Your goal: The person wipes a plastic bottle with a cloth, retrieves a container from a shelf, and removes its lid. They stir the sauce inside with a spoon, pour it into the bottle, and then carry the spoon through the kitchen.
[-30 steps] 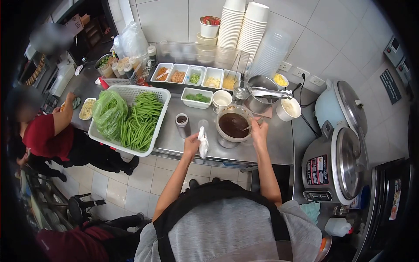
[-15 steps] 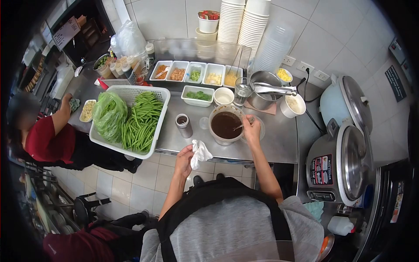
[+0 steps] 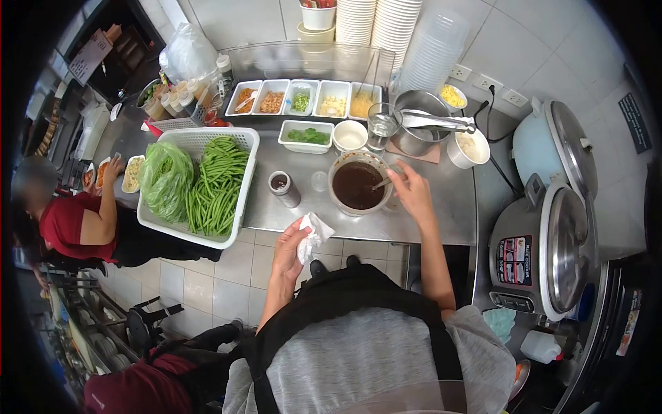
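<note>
My left hand [image 3: 291, 247] is closed around a crumpled white tissue [image 3: 314, 236] at the counter's front edge. A tub of dark brown sauce [image 3: 358, 184] stands on the counter, with a metal spoon [image 3: 381, 183] leaning on its right rim. My right hand [image 3: 414, 195] is just right of the tub; its fingers are apart, with the fingertips close to the spoon's handle end. Left of the tub lie a small clear lid [image 3: 319, 181] and a grey-sided container [image 3: 285, 190] with dark contents.
A white basket [image 3: 249, 176] holds green beans [image 3: 218, 183] and a green bag [image 3: 167, 181]. Behind are topping trays [image 3: 301, 98], a water glass [image 3: 381, 130] and a steel pot [image 3: 419, 110]. Rice cookers [image 3: 534, 252] stand right. A co-worker [image 3: 79, 221] reaches over dishes at left.
My right hand has loosened from the spoon and moved slightly up and right, fingers spreading. My left hand still holds the tissue. The co-worker's hand is now over small dishes.
</note>
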The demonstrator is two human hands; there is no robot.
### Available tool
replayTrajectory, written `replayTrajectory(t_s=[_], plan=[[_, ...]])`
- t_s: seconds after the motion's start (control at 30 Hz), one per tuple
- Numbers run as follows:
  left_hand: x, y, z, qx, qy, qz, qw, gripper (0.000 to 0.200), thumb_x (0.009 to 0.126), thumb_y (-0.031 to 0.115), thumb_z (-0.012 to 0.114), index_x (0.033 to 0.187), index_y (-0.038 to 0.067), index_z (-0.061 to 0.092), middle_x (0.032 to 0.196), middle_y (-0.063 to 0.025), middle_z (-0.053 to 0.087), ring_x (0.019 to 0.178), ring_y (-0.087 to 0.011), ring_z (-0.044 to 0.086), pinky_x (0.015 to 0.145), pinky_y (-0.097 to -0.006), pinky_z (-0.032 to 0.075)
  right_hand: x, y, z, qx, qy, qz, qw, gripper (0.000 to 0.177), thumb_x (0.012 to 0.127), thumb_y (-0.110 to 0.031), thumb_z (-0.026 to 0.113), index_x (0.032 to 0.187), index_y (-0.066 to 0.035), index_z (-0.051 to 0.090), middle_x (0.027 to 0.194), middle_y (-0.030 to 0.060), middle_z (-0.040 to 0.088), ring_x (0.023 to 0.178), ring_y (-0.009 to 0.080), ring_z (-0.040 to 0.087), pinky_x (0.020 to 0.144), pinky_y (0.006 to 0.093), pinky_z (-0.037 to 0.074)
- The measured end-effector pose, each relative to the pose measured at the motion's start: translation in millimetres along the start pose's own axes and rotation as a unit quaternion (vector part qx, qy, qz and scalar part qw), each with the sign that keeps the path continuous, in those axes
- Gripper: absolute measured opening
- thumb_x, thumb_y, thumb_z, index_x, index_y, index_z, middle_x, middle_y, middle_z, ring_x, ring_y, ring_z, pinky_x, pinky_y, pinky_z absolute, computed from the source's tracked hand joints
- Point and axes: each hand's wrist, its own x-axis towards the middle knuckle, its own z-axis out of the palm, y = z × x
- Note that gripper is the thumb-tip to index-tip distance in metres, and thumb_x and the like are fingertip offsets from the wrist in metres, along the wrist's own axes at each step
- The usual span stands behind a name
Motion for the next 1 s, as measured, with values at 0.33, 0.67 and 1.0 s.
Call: replayTrajectory(t_s=[0.33,0.67,1.0], plan=[[-4,-5,-5,-0.007,0.039,0.063,0.997,0.024,0.083,-0.003,0.053,0.106,0.001,0.053,0.093,-0.0078,0.063,0.081,-0.0141,0.062,0.073,-0.0269,0.051,-13,-39,4,-0.162,0.215,-0.223,0.937,0.037,0.084,-0.019,0.058,0.115,0.001,0.055,0.097,0.0134,0.056,0.083,0.0256,0.054,0.073,0.034,0.044],[-27,7,4,-0.028,-0.007,0.109,0.994,0.022,0.082,-0.003,0.055,0.103,-0.001,0.052,0.096,-0.01,0.061,0.087,-0.0162,0.061,0.08,-0.0287,0.05,-69,-91,69,0.229,-0.208,-0.254,0.916,0.028,0.076,-0.006,0.065,0.103,-0.002,0.062,0.089,0.0086,0.057,0.076,0.0172,0.057,0.064,0.0272,0.044],[-46,17,20,-0.13,-0.11,0.023,0.985,0.037,0.092,0.015,0.047,0.126,0.002,0.041,0.119,-0.0143,0.051,0.108,-0.021,0.053,0.088,-0.0349,0.048,-72,-100,72,0.248,-0.165,-0.226,0.928,0.015,0.072,-0.001,0.062,0.087,-0.004,0.064,0.083,0.0055,0.061,0.079,0.0206,0.056,0.067,0.0296,0.044]])
